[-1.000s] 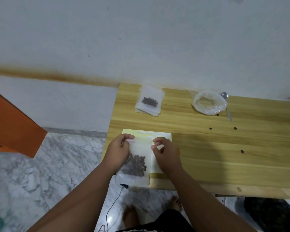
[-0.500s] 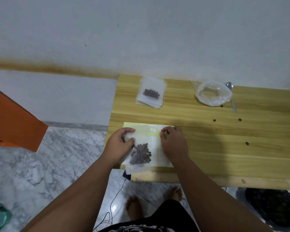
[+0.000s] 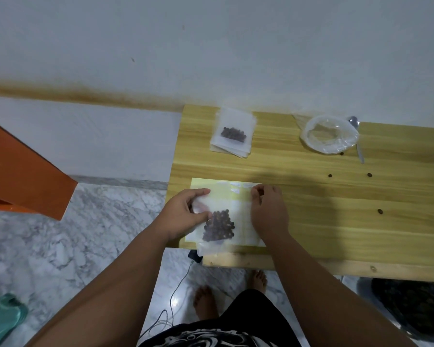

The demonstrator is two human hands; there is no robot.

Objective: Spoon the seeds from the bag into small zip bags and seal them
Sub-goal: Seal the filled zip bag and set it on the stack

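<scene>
Pale wooden tabletop [image 3: 311, 221] set against a grey-white wall [image 3: 211, 46], over a marble floor [image 3: 85, 234]. An orange panel [image 3: 23, 171] stands at the left.

At the near left corner, a small zip bag [image 3: 226, 204] holding dark seeds [image 3: 218, 226] lies on a yellow sheet [image 3: 223, 187], its lower end overhanging the near edge. The left grip [image 3: 186, 214] pinches the bag's left side between thumb and fingers. The right grip [image 3: 268, 211] rests at the bag's right edge with fingers bent; whether it pinches anything cannot be told.

Along the far edge are a stack of zip bags [image 3: 232, 134], topped by a filled one, and a clear bag [image 3: 330, 137] rolled open, with a spoon [image 3: 358, 146] just beside it. Loose seeds [image 3: 369, 175] lie scattered right of centre.

Beneath the tabletop are a cable [image 3: 178, 291] and a dark bundle [image 3: 411, 304].
</scene>
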